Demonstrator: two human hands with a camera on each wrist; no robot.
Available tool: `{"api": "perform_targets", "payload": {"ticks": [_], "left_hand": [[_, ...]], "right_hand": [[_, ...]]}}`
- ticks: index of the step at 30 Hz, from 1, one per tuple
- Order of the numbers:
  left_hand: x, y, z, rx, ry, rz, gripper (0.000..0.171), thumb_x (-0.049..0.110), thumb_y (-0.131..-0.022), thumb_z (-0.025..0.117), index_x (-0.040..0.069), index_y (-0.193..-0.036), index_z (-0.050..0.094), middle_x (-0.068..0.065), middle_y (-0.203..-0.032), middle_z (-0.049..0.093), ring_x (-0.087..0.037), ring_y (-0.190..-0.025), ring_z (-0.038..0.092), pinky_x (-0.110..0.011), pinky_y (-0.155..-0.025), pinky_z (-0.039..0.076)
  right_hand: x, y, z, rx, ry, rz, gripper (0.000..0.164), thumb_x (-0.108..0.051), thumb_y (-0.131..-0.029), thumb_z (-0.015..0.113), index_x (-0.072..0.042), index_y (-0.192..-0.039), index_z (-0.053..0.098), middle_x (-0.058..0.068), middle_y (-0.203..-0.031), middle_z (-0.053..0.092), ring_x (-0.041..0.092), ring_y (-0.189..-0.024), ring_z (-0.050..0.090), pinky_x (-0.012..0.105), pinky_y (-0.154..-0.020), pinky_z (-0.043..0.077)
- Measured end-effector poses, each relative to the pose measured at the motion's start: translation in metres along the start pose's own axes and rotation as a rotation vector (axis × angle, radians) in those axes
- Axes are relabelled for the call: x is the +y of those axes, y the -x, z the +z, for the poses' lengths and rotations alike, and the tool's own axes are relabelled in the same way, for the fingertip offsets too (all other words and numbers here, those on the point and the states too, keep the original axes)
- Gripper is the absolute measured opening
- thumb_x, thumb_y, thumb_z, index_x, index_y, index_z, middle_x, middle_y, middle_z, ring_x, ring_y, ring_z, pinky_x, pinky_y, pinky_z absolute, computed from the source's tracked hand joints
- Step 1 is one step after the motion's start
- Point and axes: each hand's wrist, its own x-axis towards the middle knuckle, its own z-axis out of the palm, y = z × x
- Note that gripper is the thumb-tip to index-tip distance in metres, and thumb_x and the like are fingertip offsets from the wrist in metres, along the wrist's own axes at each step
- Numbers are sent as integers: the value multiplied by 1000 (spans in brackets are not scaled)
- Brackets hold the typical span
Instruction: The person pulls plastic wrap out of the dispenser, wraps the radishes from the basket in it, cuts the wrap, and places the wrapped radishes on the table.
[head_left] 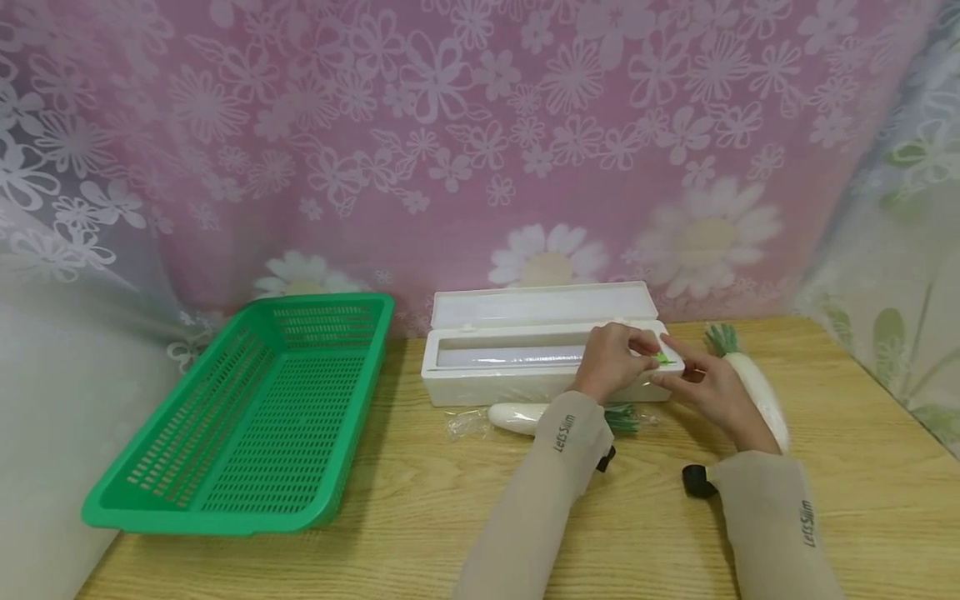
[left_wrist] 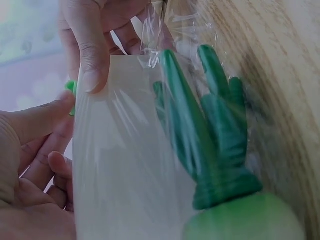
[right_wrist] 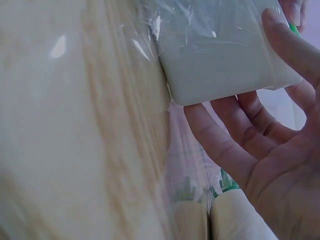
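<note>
A long white cling film dispenser [head_left: 510, 385] stands with its lid [head_left: 543, 306] raised and a film roll [head_left: 510, 356] inside. At its right end, my left hand [head_left: 611, 358] pinches the small green slide cutter [head_left: 663, 358] between thumb and finger. My right hand [head_left: 708, 385] grips that same end, thumb on the front face and fingers against the end wall [right_wrist: 220, 82]. Clear film [left_wrist: 125, 130] hangs down the front and covers a white radish [head_left: 513, 417] with green leaves [left_wrist: 215, 125], lying before the dispenser. My left forearm hides part of this radish.
Another white radish [head_left: 759, 396] with green leaves lies right of the dispenser, beside my right hand. A green slotted plastic basket [head_left: 352, 400] stands at the left of the wooden table [head_left: 637, 533]. Behind hangs a pink flowered curtain [head_left: 450, 208].
</note>
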Motion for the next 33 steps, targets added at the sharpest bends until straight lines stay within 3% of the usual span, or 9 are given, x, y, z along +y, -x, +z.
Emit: {"api": "perform_targets", "payload": {"ticks": [6,10,15,21,24,29,33], "left_hand": [[-6,2,-12,-4,-91,33,10,16,-86,84,17,-95,83,10,-87,76,1,-83,64,-8,-69,41],[-17,9,-31,-30,-20,14,10,12,-87,82,11,-97,81,5,-87,76,-2,-81,64,-11,-69,44],[-41,25,-59,-50,50,-19,11,9,-88,80,9,-99,80,2,-91,76,-7,-85,64,-17,-73,47],[-73,45,-90,-7,43,-39,12,9,-88,81,8,-99,80,1,-95,76,-10,-91,64,-24,-81,49],[-87,57,-106,16,28,-38,12,9,-89,80,7,-100,80,0,-96,77,-12,-92,65,-27,-82,50],[-109,77,-135,103,27,-96,11,5,-87,80,5,-98,80,-4,-96,77,-17,-89,66,-30,-76,52],[-122,89,-149,164,65,-101,10,2,-87,79,1,-97,79,-9,-96,76,-19,-81,60,-29,-68,46]], "right_hand": [[0,-2,3,-7,-3,8,71,-25,-99,69,-6,-158,33,26,-111,64,11,-81,63,29,-68,57],[1,-2,0,11,9,30,72,-29,-99,69,-8,-158,33,30,-116,61,7,-81,63,27,-67,57],[4,-1,-4,-2,-22,38,75,-28,-99,69,-6,-159,30,24,-100,65,13,-77,67,27,-68,58],[7,-2,-2,4,-67,15,75,-23,-98,70,-3,-158,29,21,-109,62,9,-78,67,26,-68,58],[8,-3,2,-3,-83,17,74,-22,-99,70,-3,-158,29,15,-102,64,10,-76,67,25,-68,58],[8,-4,3,-26,-102,10,76,-23,-98,70,-4,-158,28,7,-93,65,14,-75,69,25,-68,58],[11,-3,1,-8,-82,-17,74,-21,-98,71,-3,-157,30,5,-94,66,8,-78,68,24,-68,57]]}}
